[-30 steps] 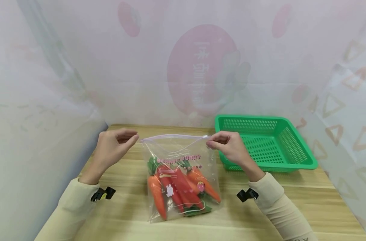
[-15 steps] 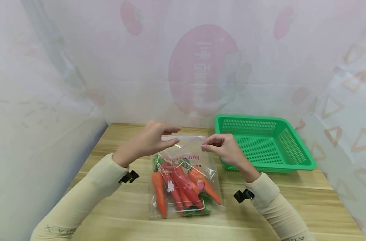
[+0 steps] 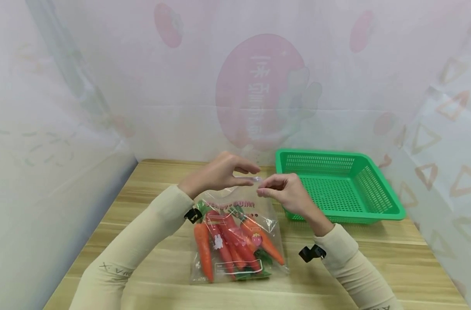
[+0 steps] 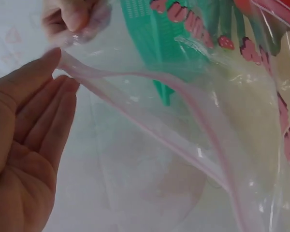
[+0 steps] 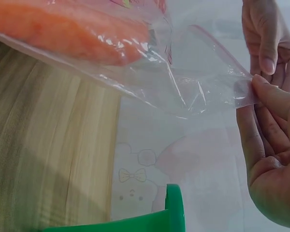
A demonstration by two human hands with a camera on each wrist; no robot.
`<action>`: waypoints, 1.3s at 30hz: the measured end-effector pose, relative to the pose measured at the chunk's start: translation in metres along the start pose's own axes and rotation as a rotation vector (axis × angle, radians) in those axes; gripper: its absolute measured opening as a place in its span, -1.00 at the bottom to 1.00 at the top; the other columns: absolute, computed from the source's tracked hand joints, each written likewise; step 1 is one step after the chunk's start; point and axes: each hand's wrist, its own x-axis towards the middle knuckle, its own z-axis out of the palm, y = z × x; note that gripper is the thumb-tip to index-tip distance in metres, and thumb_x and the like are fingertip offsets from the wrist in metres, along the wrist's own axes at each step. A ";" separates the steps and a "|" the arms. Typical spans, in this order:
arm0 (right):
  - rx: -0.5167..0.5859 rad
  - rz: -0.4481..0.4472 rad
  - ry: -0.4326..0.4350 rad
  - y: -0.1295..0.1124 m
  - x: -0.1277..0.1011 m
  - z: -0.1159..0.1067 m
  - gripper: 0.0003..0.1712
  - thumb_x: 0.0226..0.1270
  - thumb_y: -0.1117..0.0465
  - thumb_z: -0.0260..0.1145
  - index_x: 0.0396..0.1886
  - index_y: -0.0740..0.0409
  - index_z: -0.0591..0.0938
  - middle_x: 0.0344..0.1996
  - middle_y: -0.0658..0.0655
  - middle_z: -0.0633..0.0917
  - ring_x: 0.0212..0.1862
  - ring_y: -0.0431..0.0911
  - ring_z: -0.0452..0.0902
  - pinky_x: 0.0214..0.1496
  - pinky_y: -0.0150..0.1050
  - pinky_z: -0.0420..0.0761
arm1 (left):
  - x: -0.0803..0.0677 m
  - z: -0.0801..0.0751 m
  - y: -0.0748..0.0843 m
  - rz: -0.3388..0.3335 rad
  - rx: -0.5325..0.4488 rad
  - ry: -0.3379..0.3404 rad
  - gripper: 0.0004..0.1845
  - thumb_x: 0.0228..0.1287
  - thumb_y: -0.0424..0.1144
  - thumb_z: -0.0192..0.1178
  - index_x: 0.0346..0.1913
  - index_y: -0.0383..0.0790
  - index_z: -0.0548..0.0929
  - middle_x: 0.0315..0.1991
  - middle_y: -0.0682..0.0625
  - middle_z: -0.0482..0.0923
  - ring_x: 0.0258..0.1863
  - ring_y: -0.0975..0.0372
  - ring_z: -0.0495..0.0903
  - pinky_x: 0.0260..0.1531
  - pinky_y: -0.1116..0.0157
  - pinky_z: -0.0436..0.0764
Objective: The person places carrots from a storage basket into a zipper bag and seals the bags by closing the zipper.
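Note:
A clear slider zip bag (image 3: 274,241) printed with pink letters lies on the wooden table, its mouth edge lifted. Inside are several carrots (image 3: 203,249) and long red peppers (image 3: 220,241) with green tops. My right hand (image 3: 287,193) pinches the bag's upper right corner between thumb and fingers, plain in the right wrist view. My left hand (image 3: 225,172) reaches over the mouth to that corner, thumb and fingers parted around the slider end. In the left wrist view the pink zip edges (image 4: 198,111) stand apart, and the left thumb (image 4: 53,60) is close to the zip's end.
To the right of the bag stands a green plastic basket (image 3: 390,189) with perforated walls, near my right wrist. Patterned curtain walls (image 3: 173,120) close in the table at the back and both sides.
My left hand has moved right from beside the bag's left corner, across the mouth, to the slider end. The right hand keeps its hold on the corner, having shifted slightly left.

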 end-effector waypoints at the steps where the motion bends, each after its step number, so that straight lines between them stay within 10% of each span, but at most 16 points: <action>1: 0.001 -0.003 -0.005 0.000 0.000 0.000 -0.94 0.41 0.27 0.47 -0.19 0.09 0.84 -0.26 0.14 0.87 -0.21 -0.02 0.85 -0.11 -0.21 0.82 | 0.001 0.001 -0.003 0.001 -0.029 -0.018 -0.67 0.39 -0.24 0.43 0.16 -0.24 0.79 0.11 -0.08 0.81 0.08 0.13 0.81 0.14 0.26 0.76; 11: 0.021 -0.005 -0.031 -0.002 0.000 0.002 -0.92 0.42 0.25 0.46 -0.18 0.10 0.85 -0.22 0.14 0.88 -0.14 0.24 0.83 -0.05 0.04 0.82 | 0.007 0.015 -0.018 -0.005 -0.325 -0.082 -0.77 0.41 -0.38 0.37 0.07 -0.24 0.83 0.00 -0.08 0.84 -0.03 0.23 0.84 0.01 0.35 0.78; 39: -0.021 -0.064 0.086 -0.018 0.005 0.006 -0.88 0.48 0.29 0.40 -0.13 0.21 0.83 -0.25 0.20 0.87 -0.24 -0.12 0.86 -0.12 -0.24 0.83 | 0.002 0.010 -0.014 -0.073 -0.310 -0.067 -0.82 0.46 -0.34 0.34 0.01 -0.25 0.85 -0.10 -0.08 0.86 -0.11 0.14 0.86 -0.06 0.34 0.80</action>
